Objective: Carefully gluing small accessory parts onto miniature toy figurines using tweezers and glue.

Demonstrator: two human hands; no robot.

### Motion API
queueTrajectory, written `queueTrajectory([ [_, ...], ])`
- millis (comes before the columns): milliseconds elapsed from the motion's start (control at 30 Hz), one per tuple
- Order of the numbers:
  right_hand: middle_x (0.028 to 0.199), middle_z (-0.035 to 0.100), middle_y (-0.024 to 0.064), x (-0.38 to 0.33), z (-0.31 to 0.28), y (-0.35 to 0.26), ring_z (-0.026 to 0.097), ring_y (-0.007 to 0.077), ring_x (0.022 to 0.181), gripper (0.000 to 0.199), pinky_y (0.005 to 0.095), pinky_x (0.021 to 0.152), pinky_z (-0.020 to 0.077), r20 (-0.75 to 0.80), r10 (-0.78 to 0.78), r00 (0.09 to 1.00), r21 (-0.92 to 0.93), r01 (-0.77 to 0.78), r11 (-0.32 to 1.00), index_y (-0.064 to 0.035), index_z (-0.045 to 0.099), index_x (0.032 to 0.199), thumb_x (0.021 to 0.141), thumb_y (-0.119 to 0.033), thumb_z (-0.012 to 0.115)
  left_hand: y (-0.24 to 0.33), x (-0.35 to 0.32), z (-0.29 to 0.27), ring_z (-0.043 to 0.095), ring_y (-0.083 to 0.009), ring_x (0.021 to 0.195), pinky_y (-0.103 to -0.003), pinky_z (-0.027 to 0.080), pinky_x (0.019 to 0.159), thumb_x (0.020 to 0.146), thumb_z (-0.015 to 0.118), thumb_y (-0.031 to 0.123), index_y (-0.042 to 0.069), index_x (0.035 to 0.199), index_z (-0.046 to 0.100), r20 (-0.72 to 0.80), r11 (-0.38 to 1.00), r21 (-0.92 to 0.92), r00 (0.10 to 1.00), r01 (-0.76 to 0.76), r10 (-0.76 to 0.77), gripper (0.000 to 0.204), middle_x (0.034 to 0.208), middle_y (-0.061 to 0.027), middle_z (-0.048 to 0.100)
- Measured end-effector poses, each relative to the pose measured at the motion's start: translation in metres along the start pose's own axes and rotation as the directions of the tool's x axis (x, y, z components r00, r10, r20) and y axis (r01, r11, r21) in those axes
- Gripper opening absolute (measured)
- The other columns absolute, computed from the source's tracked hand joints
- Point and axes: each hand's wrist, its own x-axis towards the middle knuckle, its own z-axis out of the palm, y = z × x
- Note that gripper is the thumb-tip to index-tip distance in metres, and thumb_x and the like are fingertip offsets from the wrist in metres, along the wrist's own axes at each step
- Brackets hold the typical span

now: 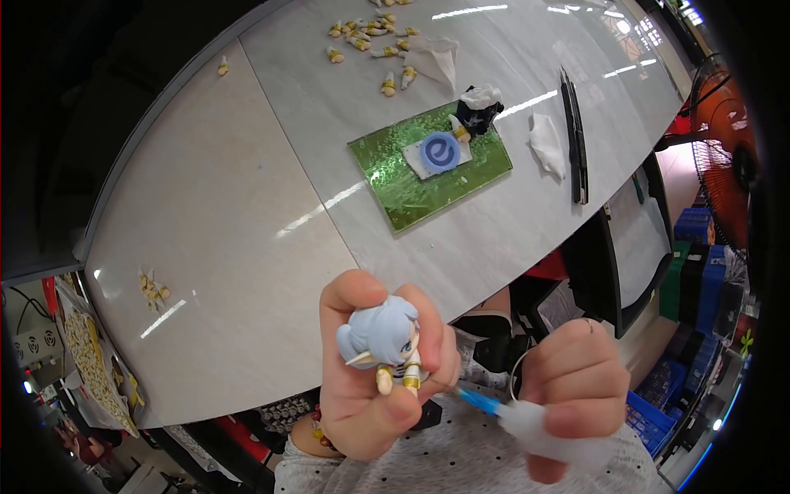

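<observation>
My left hand [352,412] is closed round a small figurine [385,323] with pale blue-grey hair, a pointed ear and white clothing trimmed in gold. Its face is turned to the right. In my closed right hand [576,379] is a thin blue brush-like tool [480,401], with a white, fluffy wad [535,430] wrapped about it or held along with it. The tool's thin tip points at my left fingers, just beside the figurine. Whether it touches the figurine I cannot tell. A ring-like loop [516,370] shows next to my right hand.
Beyond my hands, a green mat [403,202] bears a round blue cup [440,152] and a black pot [477,115] topped with white. Several small figurine parts [362,37] lie at the back. Black tweezers [576,148] rest right, near white tissue [545,144]. An orange fan [720,165] stands far right.
</observation>
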Motion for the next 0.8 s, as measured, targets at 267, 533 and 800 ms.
queueTrajectory([
  [267,0.068,0.04,0.0039,0.001,-0.011,0.007,0.039,0.0122,0.06,0.048,0.0233,0.048,0.0275,-0.223,0.135,0.965,0.154,-0.102,0.983,-0.0002,0.051,0.101,0.08,-0.043,0.051,0.011,-0.001,-0.002,0.034,-0.0069,0.049,-0.022,0.027,0.047,0.076,0.065,0.021,0.023,0.113,0.025,-0.037,0.969,-0.161,0.98,0.187,-0.195,0.055,0.082,-0.0064,0.04],
  [533,0.077,0.044,0.0101,0.0,-0.029,0.021,0.042,0.0155,0.069,0.056,0.0244,0.054,0.0307,-0.152,0.176,0.973,0.212,-0.142,0.967,0.0066,0.039,0.119,0.084,-0.036,0.047,0.013,0.001,-0.008,0.035,-0.0062,0.051,-0.021,0.027,0.048,0.083,0.057,0.021,0.031,0.121,0.023,0.176,0.943,-0.165,0.949,0.29,-0.261,0.052,0.084,-0.0045,0.038],
  [800,0.09,0.059,0.0206,0.024,-0.068,0.046,0.056,0.0152,0.076,0.044,0.0222,0.062,0.0417,-0.481,0.26,0.837,-0.237,-0.41,0.881,0.0039,0.045,0.112,0.082,-0.027,0.054,0.017,0.001,-0.005,0.033,-0.005,0.05,-0.019,0.025,0.046,0.077,0.065,0.02,0.027,0.115,0.028,0.139,0.882,-0.317,0.937,0.349,-0.321,0.053,0.079,-0.0036,0.039],
])
